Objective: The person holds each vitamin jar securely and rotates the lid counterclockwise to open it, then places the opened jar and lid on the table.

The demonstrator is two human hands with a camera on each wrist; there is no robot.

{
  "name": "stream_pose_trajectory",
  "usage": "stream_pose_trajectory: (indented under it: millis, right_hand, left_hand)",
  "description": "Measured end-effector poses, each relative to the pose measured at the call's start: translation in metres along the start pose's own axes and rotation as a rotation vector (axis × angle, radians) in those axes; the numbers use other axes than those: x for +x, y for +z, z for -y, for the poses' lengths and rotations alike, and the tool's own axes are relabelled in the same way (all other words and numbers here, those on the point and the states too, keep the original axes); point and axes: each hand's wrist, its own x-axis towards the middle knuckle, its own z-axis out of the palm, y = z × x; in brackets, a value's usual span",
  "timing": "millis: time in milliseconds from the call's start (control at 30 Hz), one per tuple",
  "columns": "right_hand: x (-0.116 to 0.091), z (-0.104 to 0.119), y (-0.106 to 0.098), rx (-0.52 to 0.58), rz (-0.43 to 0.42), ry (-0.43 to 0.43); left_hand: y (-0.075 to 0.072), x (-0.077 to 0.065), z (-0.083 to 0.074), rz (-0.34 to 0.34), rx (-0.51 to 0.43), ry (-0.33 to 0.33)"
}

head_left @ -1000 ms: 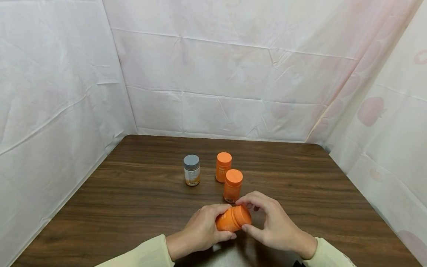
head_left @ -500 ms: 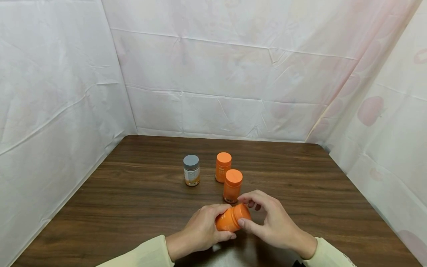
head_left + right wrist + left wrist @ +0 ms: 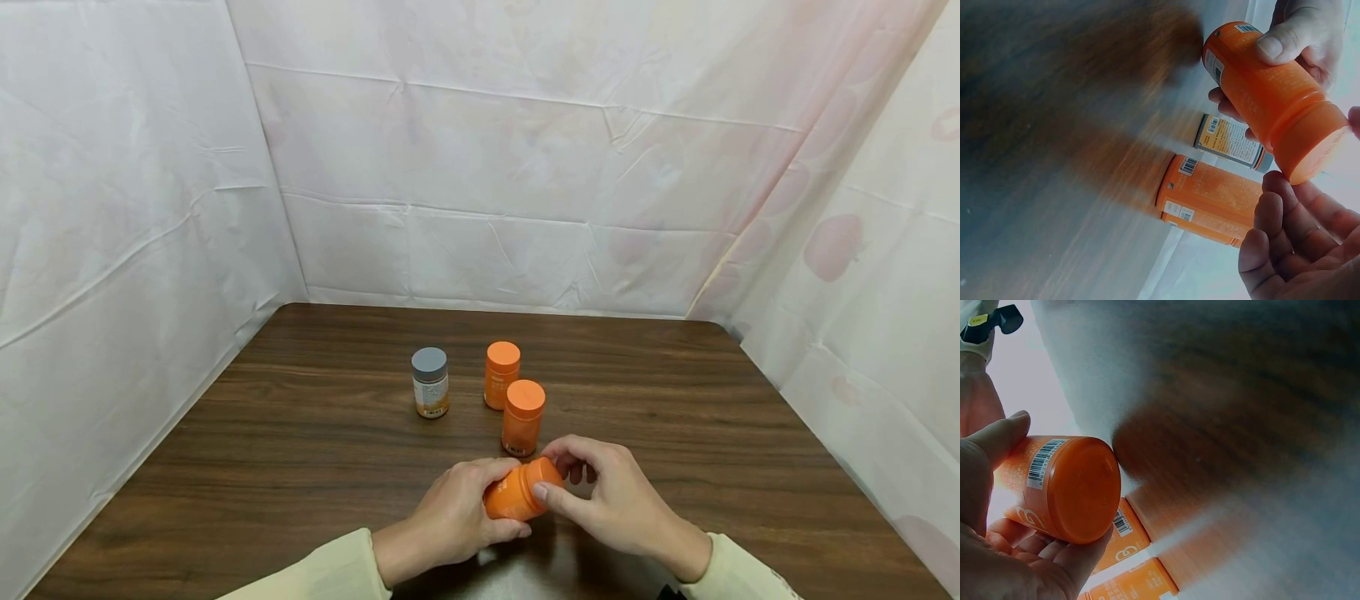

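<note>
My left hand (image 3: 453, 510) grips an orange pill bottle (image 3: 510, 497) round its body, tilted with its cap to the right. The bottle's round base (image 3: 1088, 490) and a barcode show in the left wrist view. My right hand (image 3: 611, 496) pinches the ridged orange cap (image 3: 1311, 142) between thumb and fingertips, with its other fingers curled beside it. The cap sits on the bottle's neck. Just beyond the hands, a second orange bottle (image 3: 522, 425) stands upright, and behind it a third orange bottle (image 3: 501, 383).
A grey-capped bottle (image 3: 431, 387) with a white and yellow label stands left of the orange ones. All stand on a dark wood-grain table (image 3: 300, 467). White sheets (image 3: 480, 167) hang behind and at both sides.
My right thumb has shifted from the cap's lower edge up onto its near side, and the right fingers have moved slightly round the cap. The left hand and the standing bottles stay put.
</note>
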Motion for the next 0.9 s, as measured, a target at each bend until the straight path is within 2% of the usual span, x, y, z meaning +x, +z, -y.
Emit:
stream_pose_trajectory:
  millis: [200,667,900]
  right_hand:
    - [-0.0002,0.0001,0.0001,0.008,0.002,-0.028]
    - [-0.0017,-0.0028,-0.0029,0.010,-0.005,-0.189]
    - [-0.0008,-0.0025,-0.0046,0.025,0.033,-0.212]
  left_hand:
    - [0.0002,-0.0004,0.0008,0.005,-0.007,0.001]
    - [-0.0011,0.0001,-0.0010,-0.003,0.013,0.003]
    - [-0.0014,-0.0001,-0.0013,0.002,0.007,-0.004]
